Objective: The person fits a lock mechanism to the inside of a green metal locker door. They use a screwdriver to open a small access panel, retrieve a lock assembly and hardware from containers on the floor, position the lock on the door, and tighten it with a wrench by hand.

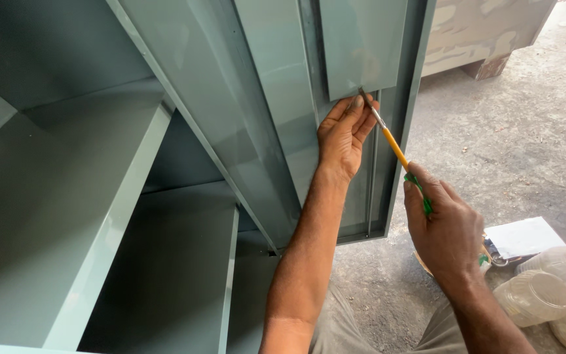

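— Status on the door?

— My left hand (342, 134) lies flat on the inner face of the door (276, 124), fingers spread, fingertips pressing the lower edge of the small panel (361, 42) mounted there. That grip is wide; it grasps nothing, only braces. My right hand (443, 229) is closed round the green handle of the screwdriver (394, 147), shaft yellow, steel tip up and to the left.

— Where's the tip, relative to your grips?

— At the panel's lower edge, just beside my left fingertips, touching or close to it. The handle sits nearer me and to the right, well below the tip. I can't see any screw or slot; the fingers cover that spot.

— How far along?

— My reading: the panel is on the door and sits square, so placing looks done. Work at its lower edge is in hand. Whether a fastener is in or out, I can't tell.

— Anything else around?

— Cabinet (99, 216) open on the left, shelves bare. On the floor (492, 131) near right: clear plastic jars (545, 295), a white sheet (525, 236). A wooden box (486, 29) far right.
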